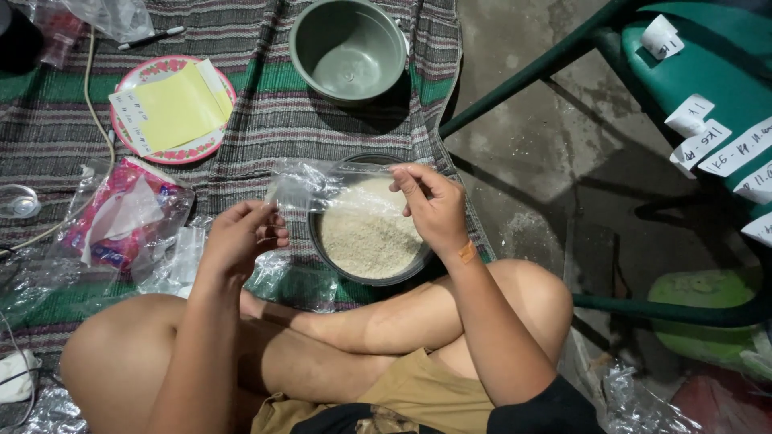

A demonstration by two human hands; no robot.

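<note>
I sit cross-legged on a striped mat. Both hands hold a small clear plastic bag (322, 186) stretched flat above a dark bowl of white rice (370, 235). My left hand (240, 237) pinches the bag's left end with its fingers curled. Over the bowl's right side, my right hand (434, 205) grips the bag's right end between thumb and fingers. An orange plaster sits on my right wrist.
An empty green bowl (347, 50) stands farther away on the mat. A pink plate (170, 108) carries yellow and white paper slips. A pink tissue pack (121, 215) lies in clear plastic at the left. Green chair legs (531, 72) and paper labels are at the right.
</note>
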